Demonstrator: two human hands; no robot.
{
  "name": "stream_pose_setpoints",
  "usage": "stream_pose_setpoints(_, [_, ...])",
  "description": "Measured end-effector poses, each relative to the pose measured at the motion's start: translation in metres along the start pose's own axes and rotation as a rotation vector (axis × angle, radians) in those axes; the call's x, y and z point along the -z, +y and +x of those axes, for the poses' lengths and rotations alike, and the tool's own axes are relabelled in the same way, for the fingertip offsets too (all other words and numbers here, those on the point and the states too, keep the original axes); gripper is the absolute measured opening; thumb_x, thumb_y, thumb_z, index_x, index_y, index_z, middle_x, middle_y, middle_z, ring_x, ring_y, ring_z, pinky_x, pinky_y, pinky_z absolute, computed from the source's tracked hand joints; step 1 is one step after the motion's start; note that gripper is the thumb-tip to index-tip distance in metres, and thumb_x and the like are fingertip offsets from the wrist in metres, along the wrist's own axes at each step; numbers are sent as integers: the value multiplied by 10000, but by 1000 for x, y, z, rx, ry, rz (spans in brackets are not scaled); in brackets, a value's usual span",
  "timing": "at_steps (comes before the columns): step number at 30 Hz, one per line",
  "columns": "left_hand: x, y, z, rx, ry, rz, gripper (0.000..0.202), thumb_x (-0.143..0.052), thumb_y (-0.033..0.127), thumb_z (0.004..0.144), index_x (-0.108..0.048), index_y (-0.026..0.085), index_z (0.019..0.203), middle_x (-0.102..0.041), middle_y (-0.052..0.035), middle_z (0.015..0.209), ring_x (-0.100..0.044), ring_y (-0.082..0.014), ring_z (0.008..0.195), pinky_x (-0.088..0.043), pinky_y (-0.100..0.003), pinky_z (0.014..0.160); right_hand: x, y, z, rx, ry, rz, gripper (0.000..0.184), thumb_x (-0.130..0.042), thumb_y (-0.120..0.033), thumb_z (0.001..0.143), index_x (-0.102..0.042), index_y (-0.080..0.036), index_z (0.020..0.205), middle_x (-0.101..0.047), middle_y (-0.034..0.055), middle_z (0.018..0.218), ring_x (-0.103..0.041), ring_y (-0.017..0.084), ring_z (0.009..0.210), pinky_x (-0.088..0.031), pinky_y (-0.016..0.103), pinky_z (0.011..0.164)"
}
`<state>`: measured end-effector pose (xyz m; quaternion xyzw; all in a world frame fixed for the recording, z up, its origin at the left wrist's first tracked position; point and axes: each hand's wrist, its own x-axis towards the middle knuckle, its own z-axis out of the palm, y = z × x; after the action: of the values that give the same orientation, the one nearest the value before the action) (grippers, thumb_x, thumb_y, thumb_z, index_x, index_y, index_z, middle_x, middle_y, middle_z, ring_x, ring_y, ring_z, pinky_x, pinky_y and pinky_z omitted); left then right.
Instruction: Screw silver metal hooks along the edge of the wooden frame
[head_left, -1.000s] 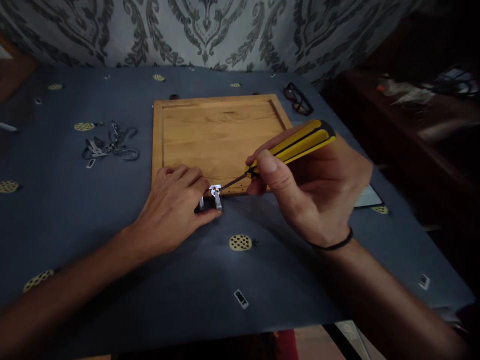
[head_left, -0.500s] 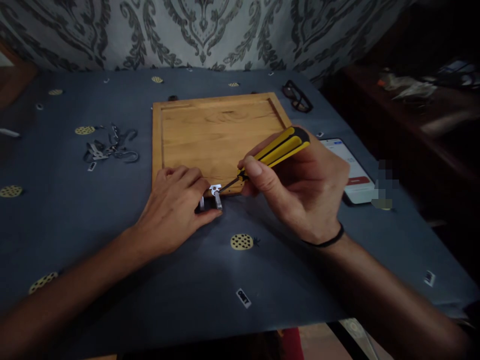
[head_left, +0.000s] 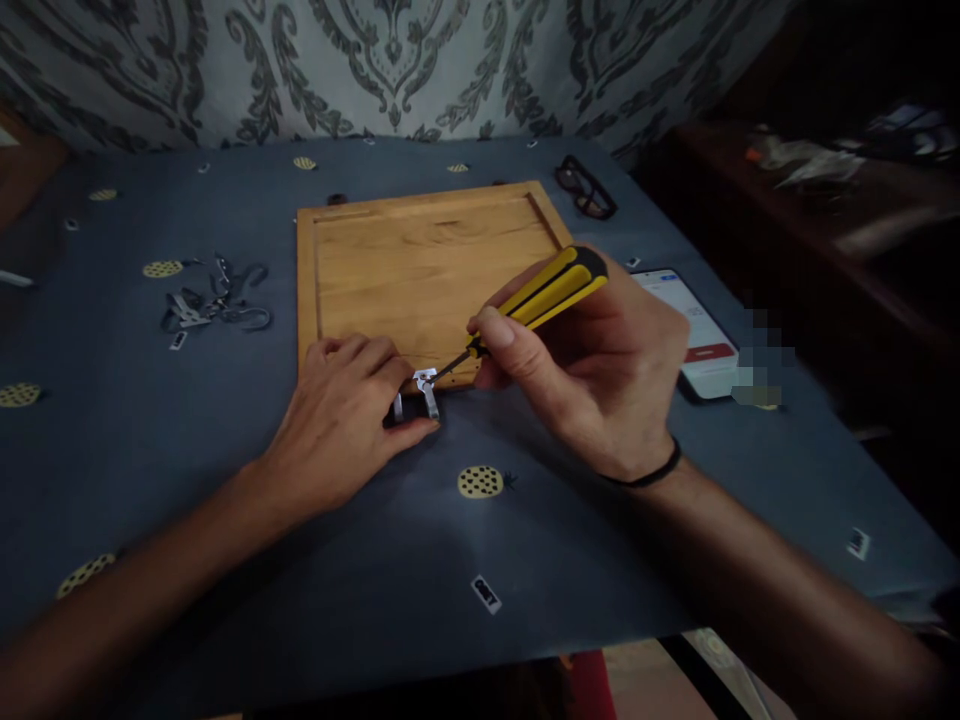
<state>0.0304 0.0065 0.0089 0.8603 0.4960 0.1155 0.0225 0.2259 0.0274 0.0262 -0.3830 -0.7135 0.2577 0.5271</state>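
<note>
R hand (head_left: pixel 600 370) pinching screwdriver (head_left: pixel 545 299); L hand (head_left: pixel 337 410) pinching metal clip (head_left: pixel 430 399) at board's (head_left: pixel 420 270) near edge, board toward table's (head_left: pixel 300 600) far edge. Slanted tip may slip off clip & poke L thumb if pushed hard. L palm down, fingers over board; R tilted, thumb up.

The far side is being closed off by a pale grey surface patterned with dark damask scrollwork (head_left: pixel 394 60). The foreground is being occupied by a dark blue, pineapple-printed, cloth-covered table (head_left: pixel 570 590). At right, a long, dark reddish-brown ledge (head_left: pixel 795 235) is being partly obscured by shadow. The room is being lit only dimly.
</note>
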Motion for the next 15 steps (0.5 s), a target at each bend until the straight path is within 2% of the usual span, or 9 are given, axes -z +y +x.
stream_pose_setpoints(5, [0,1,0,2,-2,4,239,-752,379,870,-726,166,978,-691,-85,990,-653,-315,999,-494,-493,900,-2,2,-2,7,-32,12,245,-704,-434,923,-581,-247,821,-569,-46,700,-571,90,530,-473,233,467])
stream_pose_setpoints(8, [-1,0,0,1,-6,13,240,-739,391,879,-718,175,981,-689,-83,989,-647,-312,1000,-487,-488,902,-2,1,-1,-21,-41,43,263,-744,-460,884,-593,-253,826,-572,-42,707,-575,99,530,-500,235,451])
stream_pose_setpoints(15, [0,-1,0,-3,-7,3,258,-746,399,878,-718,170,995,-688,-82,980,-652,-305,991,-483,-471,891,2,-2,6,-132,-141,210,222,-755,-444,874,-672,-241,905,-689,-30,838,-615,78,520,-563,211,459])
